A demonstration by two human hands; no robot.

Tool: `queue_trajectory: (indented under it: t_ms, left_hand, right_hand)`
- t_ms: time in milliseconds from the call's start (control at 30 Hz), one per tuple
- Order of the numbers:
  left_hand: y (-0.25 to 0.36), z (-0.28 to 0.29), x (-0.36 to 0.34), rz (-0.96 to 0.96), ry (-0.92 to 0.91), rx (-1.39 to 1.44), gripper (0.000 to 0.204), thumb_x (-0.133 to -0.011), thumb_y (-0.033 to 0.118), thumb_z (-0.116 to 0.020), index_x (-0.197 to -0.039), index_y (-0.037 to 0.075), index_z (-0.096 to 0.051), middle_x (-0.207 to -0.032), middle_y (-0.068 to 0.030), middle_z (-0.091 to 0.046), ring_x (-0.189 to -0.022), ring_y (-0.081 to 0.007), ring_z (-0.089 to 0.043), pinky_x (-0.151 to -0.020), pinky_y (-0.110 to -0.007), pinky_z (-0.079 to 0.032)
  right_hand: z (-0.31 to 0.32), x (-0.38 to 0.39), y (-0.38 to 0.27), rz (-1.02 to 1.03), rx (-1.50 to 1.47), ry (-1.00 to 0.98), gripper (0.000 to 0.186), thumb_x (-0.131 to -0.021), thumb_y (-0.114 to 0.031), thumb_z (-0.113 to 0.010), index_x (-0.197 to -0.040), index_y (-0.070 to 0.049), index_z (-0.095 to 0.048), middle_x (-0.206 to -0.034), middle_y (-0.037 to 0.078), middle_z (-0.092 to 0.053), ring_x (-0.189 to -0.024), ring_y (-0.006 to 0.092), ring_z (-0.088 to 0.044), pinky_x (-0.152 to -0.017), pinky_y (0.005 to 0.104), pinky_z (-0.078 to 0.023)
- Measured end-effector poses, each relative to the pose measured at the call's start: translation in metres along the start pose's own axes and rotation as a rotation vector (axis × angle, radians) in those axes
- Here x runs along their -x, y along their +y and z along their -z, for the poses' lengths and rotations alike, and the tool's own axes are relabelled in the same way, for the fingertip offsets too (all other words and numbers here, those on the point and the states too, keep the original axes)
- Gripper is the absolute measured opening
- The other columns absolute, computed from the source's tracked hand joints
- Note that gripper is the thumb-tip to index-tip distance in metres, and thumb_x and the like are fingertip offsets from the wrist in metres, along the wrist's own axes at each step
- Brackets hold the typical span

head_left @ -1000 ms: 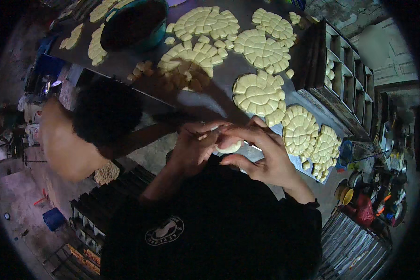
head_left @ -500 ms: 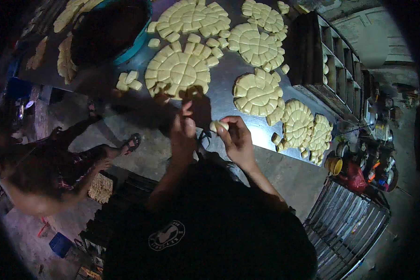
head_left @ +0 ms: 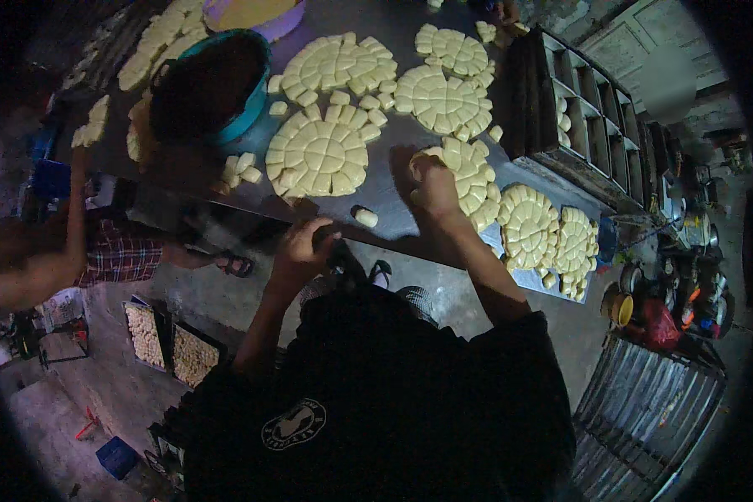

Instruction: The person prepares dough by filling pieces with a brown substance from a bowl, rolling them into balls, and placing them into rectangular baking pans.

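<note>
My right hand [head_left: 437, 191] reaches over the table, fingers bent down onto the left edge of a round of cut dough [head_left: 470, 174]. They close on a dough piece there, mostly hidden by the hand. My left hand [head_left: 299, 253] is at the table's near edge, its thumb and curled fingers apart with nothing visible between them. Between the two hands a single dough piece [head_left: 365, 217] lies by the front edge. Left of it sits a larger dough round [head_left: 318, 155] cut into wedges and blocks, and a few loose pieces [head_left: 243, 170] are beside that.
A teal basin [head_left: 247, 113] and a purple bowl [head_left: 276, 27] stand on the table's left part. More dough rounds [head_left: 527, 224] spread rightward, near a wooden rack [head_left: 590, 117]. Another person [head_left: 38, 259] is at the left. Trays of small pieces [head_left: 194, 353] rest on the floor.
My right hand has gone from in front of my body up to the dough round. The small dough piece it held now lies on the table. My left hand has moved slightly left and down.
</note>
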State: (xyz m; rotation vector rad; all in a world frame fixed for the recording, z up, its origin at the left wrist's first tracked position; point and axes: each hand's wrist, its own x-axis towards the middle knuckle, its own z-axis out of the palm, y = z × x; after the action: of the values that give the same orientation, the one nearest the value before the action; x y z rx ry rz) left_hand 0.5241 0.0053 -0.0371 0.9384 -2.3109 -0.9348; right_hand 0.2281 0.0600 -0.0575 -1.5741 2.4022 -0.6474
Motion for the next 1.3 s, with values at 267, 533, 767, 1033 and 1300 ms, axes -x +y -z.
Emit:
queue_trajectory:
  t_ms: [267, 533, 767, 1033, 1300]
  left_hand:
    - [0.093, 0.005, -0.024, 0.088, 0.21, 0.247, 0.025, -0.094, 0.015, -0.061, -0.115, 0.002, -0.063, -0.103, -0.016, -0.066, -0.092, -0.0296, -0.066, -0.083, -0.036, -0.051]
    - [0.12, 0.024, -0.064, -0.817, 0.656, 0.28, 0.064, -0.091, 0.059, -0.056, -0.118, 0.002, -0.064, -0.117, -0.0174, -0.062, -0.114, -0.035, -0.06, -0.101, -0.048, -0.045]
    - [0.073, 0.035, -0.085, -0.609, 0.988, 1.131, 0.032, -0.088, 0.03, -0.071, -0.091, -0.002, -0.064, -0.083, -0.0131, -0.069, -0.076, -0.0207, -0.066, -0.072, -0.032, -0.055]
    - [-0.053, 0.057, -0.082, 0.058, 1.024, 0.981, 0.086, -0.087, 0.043, -0.071, -0.147, 0.006, -0.023, -0.136, -0.0136, -0.04, -0.12, -0.0243, -0.048, -0.098, -0.038, -0.043]
    - [-0.103, 0.084, -0.082, 0.453, 0.89, 1.058, 0.04, -0.102, 0.027, -0.051, -0.134, 0.005, -0.041, -0.119, -0.0085, -0.051, -0.109, -0.0168, -0.052, -0.095, -0.033, -0.043]
  right_hand:
    - [0.114, 0.031, -0.06, 0.418, -0.558, 0.099, 0.028, -0.082, 0.004, -0.074, -0.109, 0.0, -0.068, -0.102, 0.011, -0.07, -0.095, 0.0148, -0.063, -0.08, 0.0284, -0.05]
    - [0.115, 0.047, -0.144, 0.11, -1.34, -0.153, 0.041, -0.082, 0.009, -0.066, -0.123, 0.0, -0.064, -0.112, 0.012, -0.07, -0.1, 0.0163, -0.065, -0.086, 0.0286, -0.052]
    - [0.073, 0.014, -0.229, 0.249, -1.257, -0.381, 0.062, -0.092, 0.0, -0.063, -0.147, -0.004, -0.034, -0.118, 0.015, -0.065, -0.11, 0.0177, -0.061, -0.094, 0.0294, -0.048]
    - [-0.015, -0.124, -0.292, 0.185, -0.951, -0.811, 0.05, -0.093, -0.01, -0.067, -0.14, -0.015, -0.049, -0.1, 0.005, -0.07, -0.087, 0.0076, -0.06, -0.07, 0.0206, -0.047]
    - [-0.145, -0.247, -0.307, 0.662, 0.106, -0.6, 0.034, -0.101, -0.026, -0.043, -0.126, -0.008, -0.059, -0.106, 0.02, -0.069, -0.094, 0.0381, -0.067, -0.086, 0.0442, -0.053]
